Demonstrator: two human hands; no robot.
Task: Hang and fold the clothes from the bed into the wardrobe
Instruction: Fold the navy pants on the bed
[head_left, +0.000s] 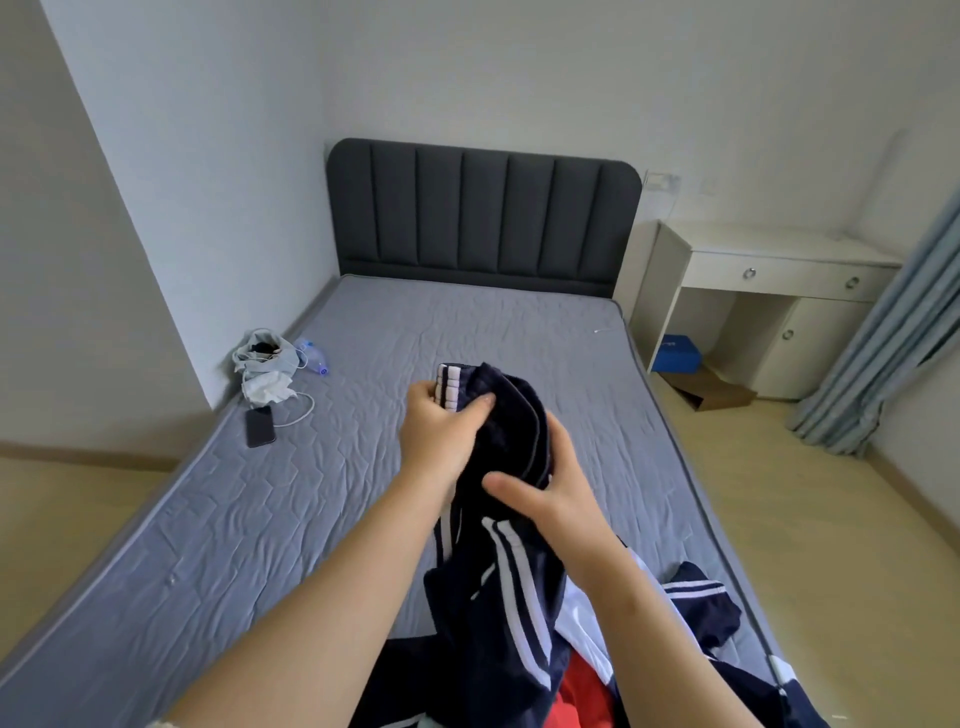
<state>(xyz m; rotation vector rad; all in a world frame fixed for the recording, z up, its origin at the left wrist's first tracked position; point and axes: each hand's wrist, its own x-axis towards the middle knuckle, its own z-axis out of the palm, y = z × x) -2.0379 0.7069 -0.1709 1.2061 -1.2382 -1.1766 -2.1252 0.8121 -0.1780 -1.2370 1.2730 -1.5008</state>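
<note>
- Step in hand, as I judge it: sorting out one piece from the clothes on the bed (467, 322), finding its edges before it is folded or hung. Nothing visible is folded yet.
- The left hand (441, 431) pinches the navy garment (514, 571) at its ribbed band (451, 387), thumb pressed on the dark cloth and fingers curled behind the band.
- The right hand (556, 499) clamps the bunched cloth just below, thumb across the front and fingers wrapped round the back, mostly hidden by the fabric.
- The garment is held up above the middle of the mattress. Its lower part hangs down between the forearms to the heap of clothes (587, 691) at the near edge of the bed.
- Looks: dark navy, smooth sportswear cloth with white stripes running along its length. The band at the top is ribbed, white with thin dark lines. It may be a cuff or a hem; bunched as it is, I cannot tell whether this is a jacket or trousers.
- The heap beneath shows navy, white and red cloth, and a further navy striped piece (696, 603) lies to the right of it.
- Next move, in my judgement: shake the piece open, find the matching edge or second cuff and line the two up, then lay it flat on the bare mattress or carry it off for hanging.
- The wardrobe is not in view, so that means turning away from the bed.
- The cloth looks limp and slippery, so a loose grip could let it slide back into the heap.
- A phone (259, 426) with a white cable (298, 413) lies near the bed's left edge, well apart from the hands.
</note>
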